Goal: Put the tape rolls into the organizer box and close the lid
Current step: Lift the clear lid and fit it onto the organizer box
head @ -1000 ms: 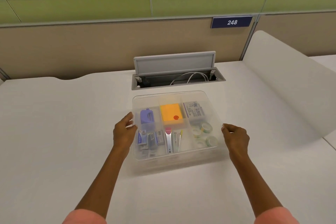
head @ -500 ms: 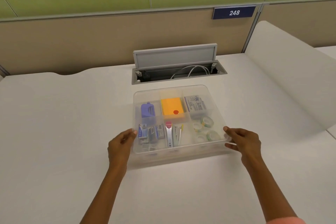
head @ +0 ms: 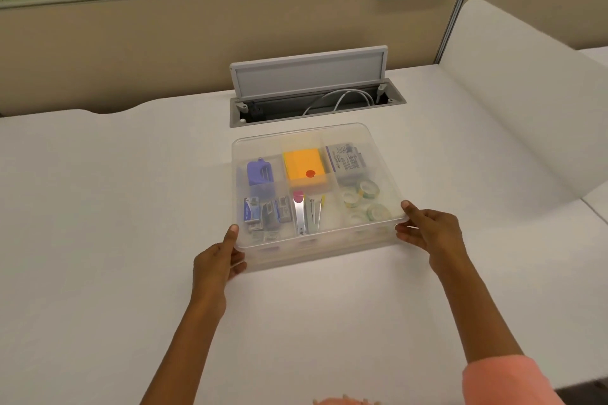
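The tape rolls (head: 362,199) sit inside the organizer box (head: 316,194), in its near-right compartment, under the clear lid (head: 381,154). The box looks light, stiff and smooth, best gripped at its corners. My left hand (head: 215,261) grips its near-left corner, my right hand (head: 427,228) its near-right. Other compartments hold an orange pad (head: 304,166) and staples (head: 263,212).
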Demonstrator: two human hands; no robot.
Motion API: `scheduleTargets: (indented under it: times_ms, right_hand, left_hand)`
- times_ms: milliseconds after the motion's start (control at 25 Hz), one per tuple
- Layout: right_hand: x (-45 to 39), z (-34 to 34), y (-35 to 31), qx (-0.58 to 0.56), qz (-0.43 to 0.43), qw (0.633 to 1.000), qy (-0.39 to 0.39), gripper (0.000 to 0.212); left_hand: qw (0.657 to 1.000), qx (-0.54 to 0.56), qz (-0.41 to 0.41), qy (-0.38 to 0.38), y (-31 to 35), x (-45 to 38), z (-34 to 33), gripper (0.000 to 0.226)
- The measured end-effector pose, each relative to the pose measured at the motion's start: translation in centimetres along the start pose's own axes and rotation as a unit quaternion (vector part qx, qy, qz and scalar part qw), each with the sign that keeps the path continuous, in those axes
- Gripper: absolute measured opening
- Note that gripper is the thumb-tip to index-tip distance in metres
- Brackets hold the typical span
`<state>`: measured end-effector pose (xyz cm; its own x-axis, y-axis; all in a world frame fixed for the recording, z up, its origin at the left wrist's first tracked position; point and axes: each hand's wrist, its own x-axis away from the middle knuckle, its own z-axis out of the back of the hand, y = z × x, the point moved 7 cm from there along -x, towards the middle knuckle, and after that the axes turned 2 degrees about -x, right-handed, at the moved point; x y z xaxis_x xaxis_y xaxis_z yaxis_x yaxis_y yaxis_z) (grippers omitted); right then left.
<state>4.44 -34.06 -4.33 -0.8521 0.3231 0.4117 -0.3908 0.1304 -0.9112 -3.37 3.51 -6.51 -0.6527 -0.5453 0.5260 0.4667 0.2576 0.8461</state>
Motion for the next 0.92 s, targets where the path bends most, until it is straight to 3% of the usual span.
scheduleTargets:
  times_ms: [120, 200, 320, 480, 720, 920]
  right_hand:
    - [0.1, -0.1, 0.3, -0.017, -0.034, 0.999, -0.024, 0.024]
    - [0.2, -0.3, 0.9, -0.055, -0.102, 0.991, -0.064, 0.018]
    - [0.7, -1.2, 0.9, -0.141, -0.177, 0.967, -0.119, 0.021]
    - [0.7, -1.5, 0.4, -0.209, -0.179, 0.954, -0.119, 0.043]
    - [0.5, -1.4, 0.8, -0.194, -0.188, 0.955, -0.119, 0.049]
    - [0.2, -1.2, 0.5, -0.116, -0.174, 0.971, -0.118, 0.032]
  left_hand:
    - [0.998, 0.038, 0.007, -0.045, -0.6, 0.9, -0.5, 0.021]
    - [0.994, 0.071, 0.002, -0.082, -0.5, 1.6, -1.0, 0.014]
    - [0.972, 0.179, 0.051, -0.14, -0.1, 2.0, -1.9, 0.011]
    - [0.935, 0.292, 0.117, -0.164, 0.1, 2.2, -2.4, 0.046]
    - [0.936, 0.296, 0.132, -0.141, -0.4, 1.6, -2.0, 0.045]
    - [0.96, 0.214, 0.125, -0.13, -1.1, 1.3, -1.6, 0.024]
